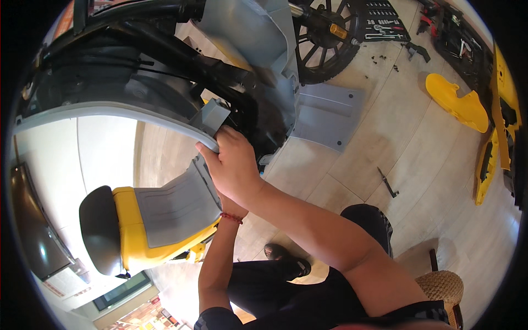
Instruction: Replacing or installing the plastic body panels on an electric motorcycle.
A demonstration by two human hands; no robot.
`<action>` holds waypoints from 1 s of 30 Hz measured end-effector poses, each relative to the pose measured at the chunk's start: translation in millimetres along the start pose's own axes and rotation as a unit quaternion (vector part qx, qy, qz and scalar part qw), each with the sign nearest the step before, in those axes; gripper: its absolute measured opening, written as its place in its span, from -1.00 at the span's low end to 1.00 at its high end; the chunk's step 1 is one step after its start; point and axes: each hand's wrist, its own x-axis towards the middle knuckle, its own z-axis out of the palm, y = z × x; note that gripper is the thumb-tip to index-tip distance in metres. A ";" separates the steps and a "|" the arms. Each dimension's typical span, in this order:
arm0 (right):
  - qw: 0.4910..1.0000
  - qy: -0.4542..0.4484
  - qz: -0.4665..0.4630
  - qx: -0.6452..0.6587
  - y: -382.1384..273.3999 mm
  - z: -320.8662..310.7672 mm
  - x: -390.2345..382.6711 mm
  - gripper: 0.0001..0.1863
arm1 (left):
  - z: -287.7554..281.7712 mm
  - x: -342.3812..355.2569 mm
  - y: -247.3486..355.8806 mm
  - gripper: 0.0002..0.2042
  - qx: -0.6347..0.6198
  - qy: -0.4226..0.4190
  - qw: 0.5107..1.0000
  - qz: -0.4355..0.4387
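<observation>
A partly stripped scooter fills the upper left, its black frame tubes [157, 49] and a long curved grey panel [126, 111] exposed. My right hand [234, 162] is closed on the end of this panel, thumb along its near edge and fingers curled over, next to a small grey box-shaped part [213, 115]. Below it my left hand [232, 205], with a red bead bracelet at the wrist, reaches up under the right one; its fingers are hidden. Just left of the left wrist is a yellow-and-grey body section [179, 206] with a black rounded end.
A spoked wheel [324, 41] and a loose grey flat panel [330, 115] lie beyond my hands. Farther right are a socket set [383, 22], scattered screws, yellow covers [454, 102] and a thin black part [388, 182]. A woven stool [441, 286] stands at lower right.
</observation>
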 end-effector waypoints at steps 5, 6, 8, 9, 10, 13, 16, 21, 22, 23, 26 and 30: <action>1.000 -0.006 0.001 -0.011 -2.6 -4.6 2.7 -0.84 | -1.9 -2.0 2.4 -0.39 -0.046 -0.105 0.993 0.033; 1.000 -0.005 -0.004 -0.012 -2.9 -5.3 3.5 -0.83 | -2.5 -2.8 0.0 -0.39 -0.069 -0.127 0.989 0.023; 1.000 -0.008 -0.008 -0.012 -2.9 -6.3 4.4 -0.83 | -1.0 -2.9 -4.8 -0.39 -0.081 -0.143 0.986 0.013; 1.000 -0.014 0.002 -0.010 -2.6 -6.9 4.9 -0.83 | 0.0 -2.3 -6.2 -0.39 -0.076 -0.139 0.987 0.015; 1.000 -0.018 0.018 -0.011 -1.8 -7.5 5.6 -0.82 | 0.2 -1.4 -6.7 -0.39 -0.068 -0.133 0.989 0.019; 0.999 -0.028 0.008 -0.016 -0.2 -9.7 7.3 -0.81 | -1.6 2.2 2.7 -0.38 -0.030 -0.100 0.994 0.034; 0.999 -0.028 0.001 -0.018 0.6 -11.5 8.5 -0.81 | -6.5 4.3 24.2 -0.38 0.033 -0.040 0.997 0.050; 0.999 -0.029 0.002 -0.026 1.0 -13.5 9.1 -0.80 | -5.0 2.2 33.4 -0.37 0.133 0.074 0.987 0.048; 0.999 -0.026 0.007 -0.027 1.1 -14.1 9.3 -0.80 | -1.9 2.6 26.0 -0.37 0.142 0.080 0.986 0.046; 0.999 -0.025 0.000 -0.029 1.2 -14.8 9.5 -0.80 | 2.1 2.3 15.9 -0.36 0.157 0.084 0.983 0.046; 0.998 -0.042 0.025 -0.030 0.9 -18.4 9.9 -0.79 | 11.7 5.1 -20.5 -0.34 0.200 -0.030 0.979 0.025; 0.998 -0.045 0.022 -0.043 -0.2 -21.3 10.7 -0.76 | 18.6 0.3 -35.7 -0.28 0.290 0.031 0.954 0.072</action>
